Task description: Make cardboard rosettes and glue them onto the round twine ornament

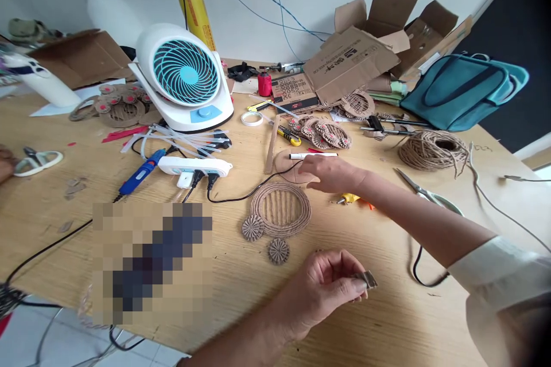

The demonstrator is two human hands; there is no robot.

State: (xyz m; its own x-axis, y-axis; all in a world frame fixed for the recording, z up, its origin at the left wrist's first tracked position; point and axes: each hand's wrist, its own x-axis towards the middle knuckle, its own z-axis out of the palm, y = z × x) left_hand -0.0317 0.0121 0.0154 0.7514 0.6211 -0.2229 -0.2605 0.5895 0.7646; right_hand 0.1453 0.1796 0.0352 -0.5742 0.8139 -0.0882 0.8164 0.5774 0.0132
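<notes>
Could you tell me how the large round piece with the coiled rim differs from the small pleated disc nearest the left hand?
Size: the large piece is much wider than the small disc.
Surface: the large piece has strips running across its middle, while the small disc has folds fanning out from its centre.
Both are round and brown, and lie on the table.

The small rectangular piece of grey-brown cardboard (369, 279) is pinched between the fingers (344, 288) of the left hand, and its short end sticks out to the right. The flat rounded piece of brown cardboard (283, 165) lies on the worktop (387, 327), partly hidden by the right hand (327, 174). The slim white marker with black tip (316, 155) lies at its upper edge.
</notes>
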